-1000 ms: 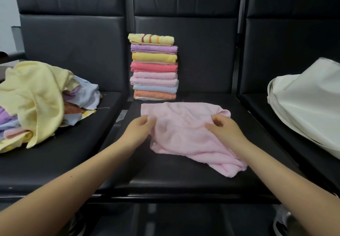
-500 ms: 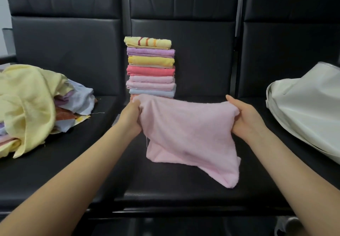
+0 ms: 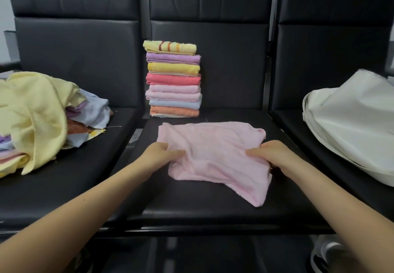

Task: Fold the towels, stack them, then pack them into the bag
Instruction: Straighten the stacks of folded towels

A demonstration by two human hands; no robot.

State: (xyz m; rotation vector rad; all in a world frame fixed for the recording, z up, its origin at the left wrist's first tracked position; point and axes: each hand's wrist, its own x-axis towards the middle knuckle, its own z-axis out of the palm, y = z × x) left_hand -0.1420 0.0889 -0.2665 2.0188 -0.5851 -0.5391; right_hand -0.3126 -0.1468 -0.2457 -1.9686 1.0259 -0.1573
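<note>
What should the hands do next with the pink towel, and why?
Probably pull the pink towel flat and square before folding. The left hand and right hand each grip a side, but it lies rumpled on the seat, with one corner trailing toward the person. The towels in the stack behind it are neat rectangles, so it likely needs smoothing first.

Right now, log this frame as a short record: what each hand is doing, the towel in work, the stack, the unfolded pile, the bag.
left hand: grips the left edge of the pink towel
right hand: grips the right edge of the same towel
pink towel: lying rumpled on the middle seat, unfolded
folded stack: eight towels, at the back of the middle seat, striped yellow one on top
unfolded pile: on the left seat, large yellow cloth over it
white bag: on the right seat, no towels visible inside
</note>
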